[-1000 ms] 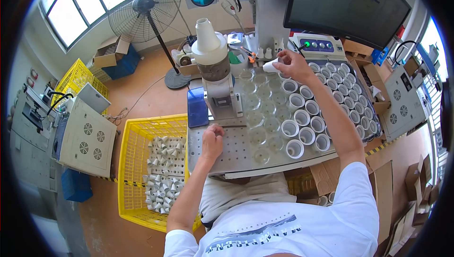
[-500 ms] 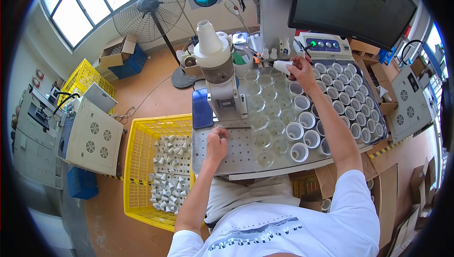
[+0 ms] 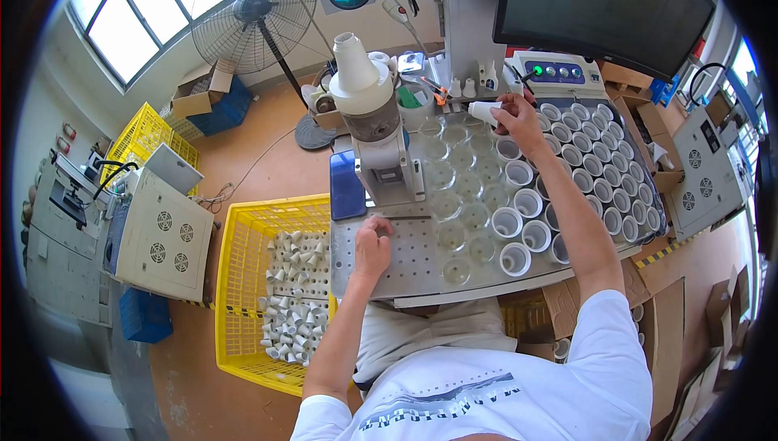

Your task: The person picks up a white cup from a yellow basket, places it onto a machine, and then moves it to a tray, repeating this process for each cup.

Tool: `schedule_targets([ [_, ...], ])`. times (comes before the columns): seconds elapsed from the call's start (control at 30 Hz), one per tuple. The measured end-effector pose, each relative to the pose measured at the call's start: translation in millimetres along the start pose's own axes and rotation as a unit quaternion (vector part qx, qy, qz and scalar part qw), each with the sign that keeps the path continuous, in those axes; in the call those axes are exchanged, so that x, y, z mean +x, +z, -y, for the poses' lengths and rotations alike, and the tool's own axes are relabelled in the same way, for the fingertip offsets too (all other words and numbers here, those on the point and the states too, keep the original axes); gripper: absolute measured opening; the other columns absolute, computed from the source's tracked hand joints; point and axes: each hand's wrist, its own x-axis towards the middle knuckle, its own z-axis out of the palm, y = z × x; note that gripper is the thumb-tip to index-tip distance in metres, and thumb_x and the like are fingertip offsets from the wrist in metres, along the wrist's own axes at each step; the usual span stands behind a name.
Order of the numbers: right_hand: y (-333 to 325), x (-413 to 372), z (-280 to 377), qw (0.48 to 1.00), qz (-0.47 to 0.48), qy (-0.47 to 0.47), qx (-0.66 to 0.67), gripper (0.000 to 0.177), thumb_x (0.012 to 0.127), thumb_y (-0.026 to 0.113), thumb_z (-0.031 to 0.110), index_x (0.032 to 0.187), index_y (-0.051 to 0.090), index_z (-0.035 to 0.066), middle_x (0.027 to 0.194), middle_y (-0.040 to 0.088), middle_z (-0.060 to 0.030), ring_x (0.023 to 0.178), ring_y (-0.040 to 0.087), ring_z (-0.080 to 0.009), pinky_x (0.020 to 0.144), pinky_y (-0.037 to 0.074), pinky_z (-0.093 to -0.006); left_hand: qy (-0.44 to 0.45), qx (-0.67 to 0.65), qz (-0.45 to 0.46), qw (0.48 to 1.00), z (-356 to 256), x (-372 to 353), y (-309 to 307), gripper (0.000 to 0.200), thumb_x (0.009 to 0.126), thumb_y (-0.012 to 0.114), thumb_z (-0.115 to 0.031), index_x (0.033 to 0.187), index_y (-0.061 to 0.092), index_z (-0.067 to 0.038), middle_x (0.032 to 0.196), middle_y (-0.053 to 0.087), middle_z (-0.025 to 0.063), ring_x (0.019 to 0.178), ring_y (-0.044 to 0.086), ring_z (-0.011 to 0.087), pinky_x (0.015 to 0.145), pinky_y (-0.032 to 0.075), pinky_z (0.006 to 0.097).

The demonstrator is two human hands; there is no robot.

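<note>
My right hand pinches a white tapered plastic cup, tilted on its side, above the far part of the workbench. Below and beside it stand rows of white cups, mouths up. To their left is a group of clear round holders. My left hand rests with curled fingers on the perforated metal plate, near one end of a thin dark bar. Nothing shows in that hand. In front of it rises a machine column topped by a white cone-shaped part.
A yellow crate with many small white parts stands left of the bench. A blue pad lies beside the machine. A control box with a green light and a monitor are at the back right. A fan stands behind.
The camera view has shifted slightly. My right hand still holds the white cup at nearly the same spot, and my left hand stays on the plate.
</note>
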Motion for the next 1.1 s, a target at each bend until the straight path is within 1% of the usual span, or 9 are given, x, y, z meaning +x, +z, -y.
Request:
schedule_targets([
  [0.37, -2, 1, -4, 1.000, 0.006, 0.001, -0.004, 0.040, 0.081, 0.070, 0.019, 0.112, 0.054, -0.002, 0.091, 0.063, -0.0095, 0.074, 0.062, -0.0128, 0.064, 0.053, -0.0239, 0.010, 0.003, 0.001, 1.000, -3, 0, 0, 0.017, 0.065, 0.046, 0.003, 0.077, 0.058, 0.001, 0.084, 0.063, 0.0193, 0.088, 0.060, 0.0385, 0.085, 0.048, 0.0406],
  [0.47, -3, 3, -7, 1.000, 0.011, 0.003, -0.003, 0.040, 0.080, 0.070, 0.017, 0.112, 0.053, -0.001, 0.091, 0.063, -0.0102, 0.077, 0.062, -0.0138, 0.065, 0.054, -0.0250, 0.038, 0.014, -0.034, 0.999, -2, 0, 2, 0.022, 0.063, 0.041, 0.000, 0.075, 0.059, 0.004, 0.079, 0.064, 0.0202, 0.080, 0.062, 0.0368, 0.080, 0.048, 0.0357],
  [0.63, -2, 4, -10, 1.000, -0.004, -0.007, -0.003, 0.040, 0.077, 0.071, 0.014, 0.108, 0.051, -0.001, 0.091, 0.063, -0.0120, 0.078, 0.063, -0.0152, 0.067, 0.054, -0.0271, -0.002, -0.072, -0.051, 0.996, 3, 13, -14, 0.021, 0.062, 0.039, 0.003, 0.069, 0.059, 0.003, 0.071, 0.062, 0.0161, 0.072, 0.061, 0.0271, 0.076, 0.048, 0.0325],
  [0.77, -2, 6, -7, 1.000, 0.000, 0.005, -0.005, 0.040, 0.076, 0.072, 0.013, 0.106, 0.050, -0.001, 0.091, 0.060, -0.0109, 0.078, 0.061, -0.0153, 0.067, 0.054, -0.0271, 0.074, -0.082, -0.189, 0.976, -52, 72, -65, 0.025, 0.063, 0.035, 0.003, 0.070, 0.060, 0.005, 0.069, 0.063, 0.0097, 0.071, 0.061, 0.0181, 0.074, 0.048, 0.0287],
  [0.87, -1, 20, 7, 0.998, -0.031, -0.028, -0.044, 0.036, 0.074, 0.072, 0.011, 0.100, 0.050, -0.001, 0.089, 0.054, -0.0078, 0.079, 0.058, -0.0141, 0.067, 0.054, -0.0273, 0.178, -0.100, -0.267, 0.942, -109, 141, -103, 0.026, 0.069, 0.038, 0.002, 0.076, 0.062, 0.007, 0.074, 0.066, 0.0134, 0.072, 0.060, 0.0192, 0.077, 0.048, 0.0312],
  [0.97, 14, 36, 58, 0.996, -0.031, -0.080, 0.009, 0.032, 0.072, 0.075, 0.012, 0.090, 0.051, 0.001, 0.086, 0.046, -0.0033, 0.077, 0.049, -0.0117, 0.068, 0.047, -0.0241, 0.176, -0.055, -0.269, 0.945, -163, 200, -121, 0.024, 0.073, 0.041, -0.003, 0.076, 0.062, 0.007, 0.070, 0.065, 0.0149, 0.068, 0.059, 0.0230, 0.071, 0.048, 0.0341],
  [1.03, 40, 39, 104, 0.985, 0.002, -0.125, 0.116, 0.031, 0.073, 0.076, 0.013, 0.089, 0.052, 0.003, 0.084, 0.047, -0.0017, 0.076, 0.047, -0.0100, 0.067, 0.042, -0.0230, 0.180, -0.061, -0.258, 0.947, -191, 222, -113, 0.025, 0.073, 0.041, -0.005, 0.076, 0.063, 0.007, 0.068, 0.064, 0.0152, 0.067, 0.058, 0.0247, 0.070, 0.048, 0.0349],
  [1.07, 55, 41, 125, 0.978, 0.008, -0.162, 0.128, 0.031, 0.073, 0.077, 0.014, 0.088, 0.052, 0.003, 0.083, 0.047, -0.0009, 0.075, 0.047, -0.0092, 0.066, 0.042, -0.0228, 0.065, -0.193, -0.199, 0.959, -206, 228, -103, 0.027, 0.074, 0.041, -0.005, 0.076, 0.066, 0.006, 0.067, 0.063, 0.0149, 0.067, 0.057, 0.0254, 0.070, 0.047, 0.0366],
  [1.1, 70, 41, 142, 0.970, 0.015, -0.199, 0.140, 0.031, 0.073, 0.078, 0.014, 0.088, 0.053, 0.004, 0.082, 0.048, -0.0001, 0.074, 0.047, -0.0085, 0.065, 0.043, -0.0226, -0.053, -0.318, -0.133, 0.937, -213, 233, -98, 0.028, 0.075, 0.042, -0.005, 0.077, 0.068, 0.005, 0.066, 0.062, 0.0147, 0.066, 0.056, 0.0261, 0.070, 0.047, 0.0384],
])
